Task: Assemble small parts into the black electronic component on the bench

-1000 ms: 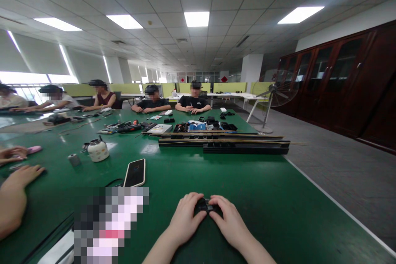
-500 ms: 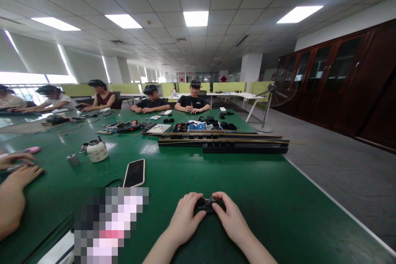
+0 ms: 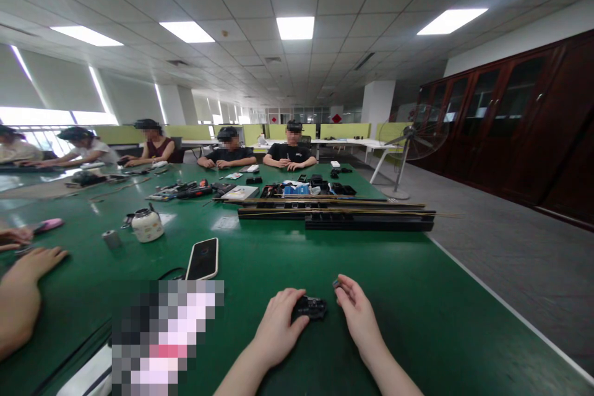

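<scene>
My left hand point(image 3: 279, 327) is closed around the left side of a small black device point(image 3: 312, 307), which looks like an opened computer mouse with its inner parts exposed. The device rests low at the table. To its right, and apart from it, my right hand point(image 3: 356, 309) pinches a tiny greyish part point(image 3: 336, 283) between thumb and fingers. That part is too small to name.
Left of my hands lies a phone point(image 3: 203, 258) on the green table point(image 3: 260, 266). A white jar point(image 3: 147, 226) and a metal cylinder point(image 3: 111, 239) stand beyond. Long black rails point(image 3: 369, 221) lie ahead. Another person's hand point(image 3: 37, 263) is at the left.
My right hand has moved up and right, away from the black device, with the tiny part in its fingers. The device's right end is now uncovered. My left hand stays put.
</scene>
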Demonstrator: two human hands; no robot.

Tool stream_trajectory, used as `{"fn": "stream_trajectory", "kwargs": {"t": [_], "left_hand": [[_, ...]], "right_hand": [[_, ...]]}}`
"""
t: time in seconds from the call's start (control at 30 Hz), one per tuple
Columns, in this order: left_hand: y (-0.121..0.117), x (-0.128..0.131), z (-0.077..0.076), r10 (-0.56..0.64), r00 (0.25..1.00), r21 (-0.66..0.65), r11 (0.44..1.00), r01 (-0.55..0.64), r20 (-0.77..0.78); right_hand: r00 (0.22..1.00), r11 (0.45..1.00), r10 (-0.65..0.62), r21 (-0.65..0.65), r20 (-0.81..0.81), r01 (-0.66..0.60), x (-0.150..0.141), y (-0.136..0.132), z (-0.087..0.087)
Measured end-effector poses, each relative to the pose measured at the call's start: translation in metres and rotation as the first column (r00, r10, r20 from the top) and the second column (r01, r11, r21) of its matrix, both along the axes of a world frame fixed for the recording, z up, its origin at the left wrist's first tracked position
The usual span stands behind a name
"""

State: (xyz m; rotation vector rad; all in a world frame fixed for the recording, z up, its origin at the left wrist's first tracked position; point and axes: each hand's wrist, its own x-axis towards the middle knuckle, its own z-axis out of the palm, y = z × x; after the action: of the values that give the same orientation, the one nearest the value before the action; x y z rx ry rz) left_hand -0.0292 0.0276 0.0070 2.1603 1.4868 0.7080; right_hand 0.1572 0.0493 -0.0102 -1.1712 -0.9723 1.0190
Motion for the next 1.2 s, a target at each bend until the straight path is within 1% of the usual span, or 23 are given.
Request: {"fn": "stream_trajectory", "kwargs": {"t": [0.2,0.5,0.77,1.2], "left_hand": [[0.000,0.000,0.001,0.003,1.000,-0.004,1.000,-0.003,-0.003],[0.001,-0.001,-0.001,-0.004,1.000,-0.005,1.000,0.004,0.010],[0.001,-0.001,-0.002,-0.004,1.000,0.004,1.000,0.004,0.006],[0.001,-0.001,-0.002,0.001,1.000,0.003,1.000,-0.001,0.010]], "right_hand": [[0.987,0.995,-0.054,-0.088,-0.154,0.041,0.004,0.000,0.004],[0.941,0.989,-0.096,-0.134,-0.324,0.055,0.005,-0.001,0.007],[0.929,0.988,-0.107,-0.142,-0.354,0.060,0.004,-0.002,0.010],[0.940,0.990,-0.106,-0.126,-0.325,0.068,0.004,-0.003,0.011]]}}
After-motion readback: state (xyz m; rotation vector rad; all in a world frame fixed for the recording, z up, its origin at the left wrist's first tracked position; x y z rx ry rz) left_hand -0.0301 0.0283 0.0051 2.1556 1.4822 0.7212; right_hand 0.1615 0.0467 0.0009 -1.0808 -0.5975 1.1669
